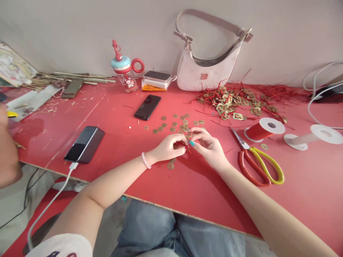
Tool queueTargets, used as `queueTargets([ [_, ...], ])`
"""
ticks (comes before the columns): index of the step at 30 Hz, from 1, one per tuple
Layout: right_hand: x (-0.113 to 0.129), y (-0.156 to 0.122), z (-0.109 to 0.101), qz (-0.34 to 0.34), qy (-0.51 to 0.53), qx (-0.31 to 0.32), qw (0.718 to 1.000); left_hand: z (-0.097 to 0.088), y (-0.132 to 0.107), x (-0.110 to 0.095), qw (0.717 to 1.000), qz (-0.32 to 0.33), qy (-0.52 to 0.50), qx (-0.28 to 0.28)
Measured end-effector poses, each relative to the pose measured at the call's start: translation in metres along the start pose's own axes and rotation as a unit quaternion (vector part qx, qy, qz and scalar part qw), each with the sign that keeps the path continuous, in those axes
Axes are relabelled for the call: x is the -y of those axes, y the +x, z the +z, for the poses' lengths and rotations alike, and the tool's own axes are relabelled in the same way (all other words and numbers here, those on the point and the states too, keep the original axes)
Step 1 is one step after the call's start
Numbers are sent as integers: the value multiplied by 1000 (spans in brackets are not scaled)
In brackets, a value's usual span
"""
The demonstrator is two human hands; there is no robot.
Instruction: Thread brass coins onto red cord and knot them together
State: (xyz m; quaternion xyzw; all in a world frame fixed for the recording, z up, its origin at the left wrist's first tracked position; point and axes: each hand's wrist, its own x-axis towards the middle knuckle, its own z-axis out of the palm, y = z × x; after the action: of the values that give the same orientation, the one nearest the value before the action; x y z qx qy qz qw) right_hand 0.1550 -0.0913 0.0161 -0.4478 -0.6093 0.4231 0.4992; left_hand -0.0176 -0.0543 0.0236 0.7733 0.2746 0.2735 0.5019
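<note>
My left hand [171,147] and my right hand [207,144] meet over the middle of the red table, fingertips nearly touching. Both pinch a thin red cord [189,132], part of which loops up between them. What else lies within my fingers is mostly hidden. Loose brass-coloured coins [174,124] with holes in their middles lie scattered just beyond my hands, and a coin [170,166] rests nearer to me. Right of my right hand are scissors [254,160] with one red and one yellow handle, and a spool of red cord [264,129].
A heap of coins tied with red cord [230,101] lies before a white handbag [206,69]. A bare white spool [312,138] stands at the right. Phones [148,107], a power bank [89,144] and a cup [128,76] occupy the left. Another person's arm [8,153] shows at the left edge.
</note>
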Motion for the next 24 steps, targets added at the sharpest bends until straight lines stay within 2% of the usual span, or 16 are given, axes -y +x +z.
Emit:
queueTargets([
  [9, 0, -1, 0, 21, 26, -42, 999, 0, 1, -1, 1000, -12, -19, -16],
  [14, 0, 0, -1, 6, 1, -57, 998, 1, 1, 0, 999, -16, -18, -26],
  [18, 1, -1, -1, -27, -90, -18, 995, 1, 2, 2, 998, -21, -39, -50],
  [21, 1, -2, 1, -64, -179, 28, 981, 0, 3, 3, 995, -32, -51, -73],
  [24, 2, -2, 2, -91, -208, 35, 973, 0, 3, 3, 994, -38, -54, -86],
])
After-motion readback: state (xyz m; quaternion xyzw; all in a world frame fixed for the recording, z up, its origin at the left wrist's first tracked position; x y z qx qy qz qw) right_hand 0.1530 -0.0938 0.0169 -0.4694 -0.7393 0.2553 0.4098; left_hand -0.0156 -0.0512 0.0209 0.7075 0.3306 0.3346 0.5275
